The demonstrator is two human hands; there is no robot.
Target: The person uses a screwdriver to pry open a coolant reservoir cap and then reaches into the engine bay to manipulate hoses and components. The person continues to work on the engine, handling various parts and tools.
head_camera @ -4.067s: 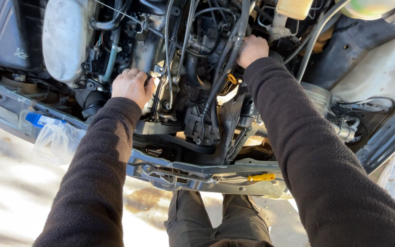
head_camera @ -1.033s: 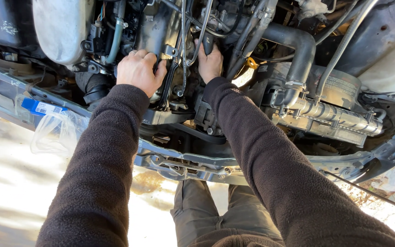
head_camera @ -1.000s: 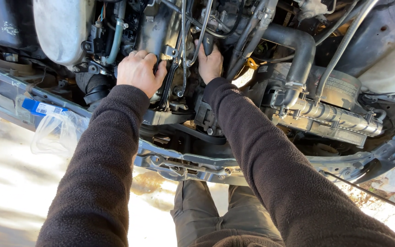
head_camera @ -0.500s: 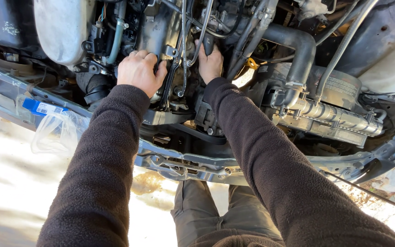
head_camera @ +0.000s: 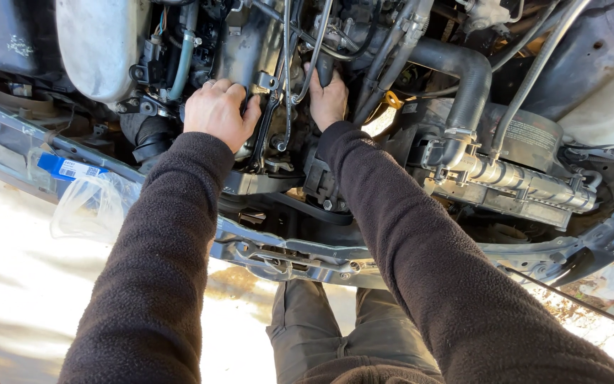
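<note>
Under a raised car bonnet, a crowded grey metal engine bay point(head_camera: 264, 64) fills the upper view. At three o'clock runs a thick black rubber hose point(head_camera: 463, 78); at eleven o'clock sits a pale rounded metal tank point(head_camera: 97, 43). At nine o'clock, a clear plastic bag with a blue label point(head_camera: 90, 203) hangs off the silver front crossmember point(head_camera: 300, 259). Near twelve o'clock, the left hand point(head_camera: 216, 114) presses curled fingers against a dark metal bracket point(head_camera: 264, 121). Just beside it, the right hand point(head_camera: 328, 99) wraps around a black cylindrical handle point(head_camera: 325, 67).

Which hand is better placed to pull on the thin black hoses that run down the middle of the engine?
Probably the right hand: its fingers already close around a dark handle beside the thin black hoses. The left hand rests flat on the metal engine part, further left.
</note>
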